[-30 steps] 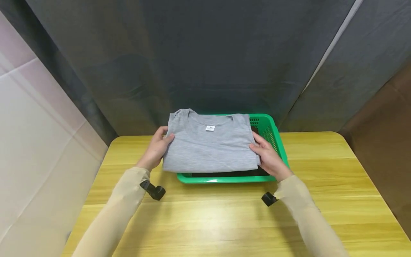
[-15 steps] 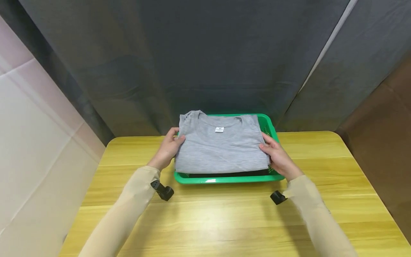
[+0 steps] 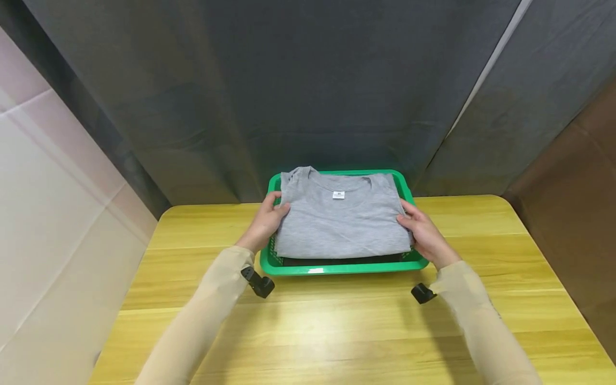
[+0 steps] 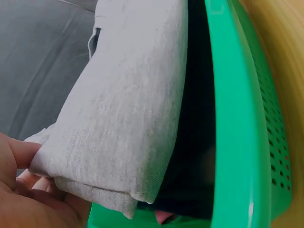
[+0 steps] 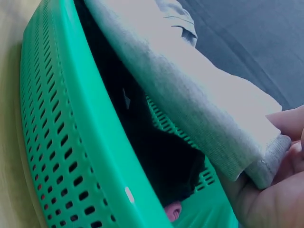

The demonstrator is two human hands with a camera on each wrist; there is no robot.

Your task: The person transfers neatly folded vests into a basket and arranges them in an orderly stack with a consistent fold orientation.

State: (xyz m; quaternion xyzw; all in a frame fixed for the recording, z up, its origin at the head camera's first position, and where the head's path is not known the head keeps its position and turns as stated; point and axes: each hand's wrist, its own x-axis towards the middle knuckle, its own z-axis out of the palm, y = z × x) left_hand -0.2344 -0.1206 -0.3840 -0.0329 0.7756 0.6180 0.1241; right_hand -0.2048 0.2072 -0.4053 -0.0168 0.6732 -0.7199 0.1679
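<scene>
A folded grey T-shirt [image 3: 341, 227] with a white neck label lies level across the opening of a green plastic basket [image 3: 337, 270]. My left hand [image 3: 267, 219] pinches its left edge, thumb on top and fingers beneath. At the opposite edge my right hand [image 3: 423, 232] holds it the same way. In both wrist views the shirt's folded layers sit between thumb and fingers. Beneath it, dark cloth [image 5: 161, 161] lies in the basket, with a small pink piece [image 5: 173, 210] beside it. The shirt hides most of the basket's inside.
The basket stands at the back of a wooden table [image 3: 327, 331], close to a dark grey curtain [image 3: 308, 85]. A pale wall [image 3: 58, 214] rises on the left, and a brown surface [image 3: 572, 160] borders the right.
Both hands have carried the T-shirt to the right, from overhanging the basket's left side to lying within its rim. The grip on both edges looks the same.
</scene>
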